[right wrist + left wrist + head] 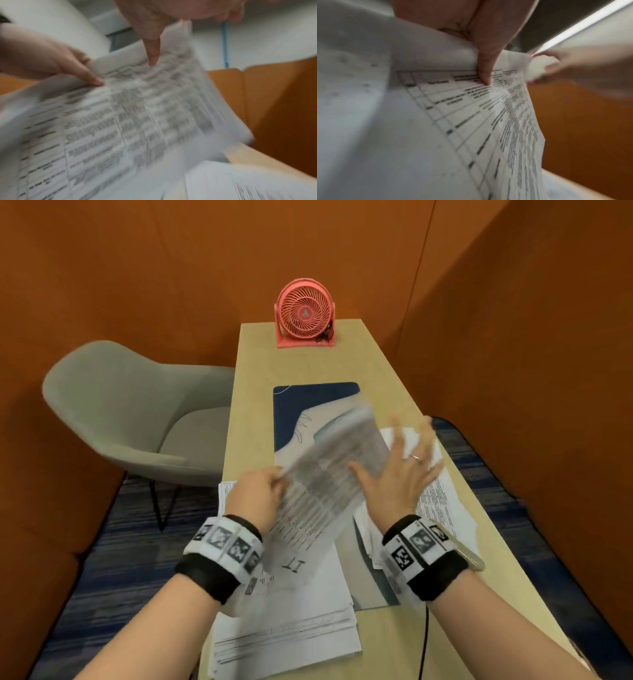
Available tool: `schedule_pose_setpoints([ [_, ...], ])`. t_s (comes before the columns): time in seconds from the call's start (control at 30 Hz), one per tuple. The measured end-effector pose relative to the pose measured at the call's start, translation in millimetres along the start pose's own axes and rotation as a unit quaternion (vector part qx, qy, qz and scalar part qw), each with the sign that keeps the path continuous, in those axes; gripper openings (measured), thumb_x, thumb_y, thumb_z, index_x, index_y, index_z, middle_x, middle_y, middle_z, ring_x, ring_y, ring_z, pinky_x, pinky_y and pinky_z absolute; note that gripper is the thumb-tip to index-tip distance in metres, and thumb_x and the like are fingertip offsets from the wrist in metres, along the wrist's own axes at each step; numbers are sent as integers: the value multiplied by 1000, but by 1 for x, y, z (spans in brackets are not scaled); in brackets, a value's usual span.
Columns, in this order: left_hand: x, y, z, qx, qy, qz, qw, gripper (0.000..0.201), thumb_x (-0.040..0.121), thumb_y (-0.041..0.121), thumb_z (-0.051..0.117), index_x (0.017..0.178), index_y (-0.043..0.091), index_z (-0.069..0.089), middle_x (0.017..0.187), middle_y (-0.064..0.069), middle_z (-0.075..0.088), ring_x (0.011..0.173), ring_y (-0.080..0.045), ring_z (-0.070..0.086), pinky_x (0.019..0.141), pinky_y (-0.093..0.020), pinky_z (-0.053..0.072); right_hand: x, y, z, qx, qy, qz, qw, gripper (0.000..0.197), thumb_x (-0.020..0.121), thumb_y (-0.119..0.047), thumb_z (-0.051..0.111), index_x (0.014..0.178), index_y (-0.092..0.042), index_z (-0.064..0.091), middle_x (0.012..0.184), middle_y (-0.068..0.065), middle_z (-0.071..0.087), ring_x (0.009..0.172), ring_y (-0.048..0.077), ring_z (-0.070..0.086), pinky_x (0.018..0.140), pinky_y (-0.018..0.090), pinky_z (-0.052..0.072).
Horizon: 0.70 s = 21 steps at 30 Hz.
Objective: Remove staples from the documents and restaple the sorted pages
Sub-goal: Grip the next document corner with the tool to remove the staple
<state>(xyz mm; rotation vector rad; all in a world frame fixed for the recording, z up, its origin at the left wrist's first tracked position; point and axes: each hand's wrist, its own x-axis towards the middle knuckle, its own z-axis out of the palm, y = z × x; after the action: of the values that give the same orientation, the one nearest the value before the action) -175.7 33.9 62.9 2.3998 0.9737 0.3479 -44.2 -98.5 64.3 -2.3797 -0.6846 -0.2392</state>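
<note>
A sheaf of printed table pages (325,484) is lifted and tilted above the desk, blurred by motion. My left hand (263,491) pinches its left edge, with the thumb (484,65) on the printed face (453,121). My right hand (400,467) is at the sheaf's right side with fingers straight and spread, and its thumb (152,44) touches the page (137,115). In the right wrist view the left hand (42,58) holds the page's corner. No stapler or staple remover is visible.
A stack of papers (301,611) lies under the sheaf near the desk's front edge. More loose pages (442,501) lie to the right on a blue desk mat (308,402). A pink fan (305,316) stands at the far end. A grey chair (137,419) sits left.
</note>
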Motion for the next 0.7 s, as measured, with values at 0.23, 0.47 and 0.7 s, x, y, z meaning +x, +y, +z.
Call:
schedule_pose_setpoints([
  [0.23,-14,-24,-12,-466,118,-74,874,12,93,10,53,95,16,63,86,10,67,77,5,65,69,-9,50,4,29,12,502,-245,202,804,61,85,-11,65,140,-10,40,121,2,61,101,18,62,82,29,55],
  [0.47,-26,-36,-11,-524,142,-46,838,18,91,7,54,95,21,64,90,11,72,90,-6,67,78,-21,54,-2,18,17,493,-251,101,827,12,81,1,65,86,-10,69,79,-6,73,77,8,70,69,23,56],
  [0.7,-35,-60,8,-482,118,-88,864,20,82,9,65,101,18,63,96,8,68,87,-2,66,75,-20,51,-20,21,31,440,-308,122,835,17,80,1,66,91,-12,65,89,-1,69,79,8,67,71,20,54],
])
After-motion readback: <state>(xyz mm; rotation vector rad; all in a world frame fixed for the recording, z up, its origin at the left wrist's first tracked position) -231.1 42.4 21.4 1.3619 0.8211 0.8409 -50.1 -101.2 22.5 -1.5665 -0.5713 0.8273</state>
